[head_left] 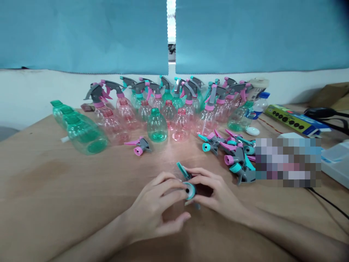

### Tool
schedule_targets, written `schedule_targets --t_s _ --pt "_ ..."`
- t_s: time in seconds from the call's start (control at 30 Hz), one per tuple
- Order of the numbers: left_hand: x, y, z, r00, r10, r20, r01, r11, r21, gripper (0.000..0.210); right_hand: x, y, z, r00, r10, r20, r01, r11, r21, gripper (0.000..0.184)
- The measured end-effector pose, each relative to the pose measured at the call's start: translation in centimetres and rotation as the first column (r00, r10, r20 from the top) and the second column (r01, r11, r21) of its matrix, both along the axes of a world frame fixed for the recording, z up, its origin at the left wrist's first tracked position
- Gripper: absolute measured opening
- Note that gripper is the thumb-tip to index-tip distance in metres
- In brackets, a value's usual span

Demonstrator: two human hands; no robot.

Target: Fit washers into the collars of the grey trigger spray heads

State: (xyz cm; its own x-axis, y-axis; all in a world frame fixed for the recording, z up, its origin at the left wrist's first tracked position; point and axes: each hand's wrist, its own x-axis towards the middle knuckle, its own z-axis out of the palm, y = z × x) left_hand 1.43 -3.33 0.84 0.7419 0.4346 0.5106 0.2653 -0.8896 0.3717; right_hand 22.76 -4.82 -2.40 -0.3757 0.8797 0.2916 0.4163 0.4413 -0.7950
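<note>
Near the front of the table, my right hand (215, 191) is closed on a grey and teal trigger spray head (190, 191). The sprayer's round teal collar faces me, with a dark hole in its middle. My left hand (160, 203) reaches in from the other side. Its fingertips touch the collar, while the thumb stands apart below. Parts of the sprayer are hidden behind the fingers. Beyond my hands lies a single pink and grey spray head (139, 146). To the right is a heap of pink, teal and grey spray heads (236, 155).
Behind stand rows of bottles, many with sprayers fitted. Capless ones include a green bottle (157, 127), a pink bottle (181, 125) and leaning green bottles (87, 136) at left. At right are a water bottle (260, 105), a white oval object (252, 131), a long box (291, 118) and a cable (328, 202).
</note>
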Motion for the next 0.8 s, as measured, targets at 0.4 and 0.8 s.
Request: schedule_targets --t_s 0.4,0.8 --pt "-0.35 0.23 -0.36 0.994 0.112 -0.006 -0.11 0.983 0.147 0.027 0.03 0.13 0.24 0.999 -0.016 -0.037 0.016 1.0 -0.015 0.018" --pt "0.04 -0.23 -0.75 0.989 0.15 -0.01 -0.151 0.985 -0.08 0.027 -0.04 0.16 0.02 1.0 0.029 -0.005 -0.029 0.999 0.042 0.019"
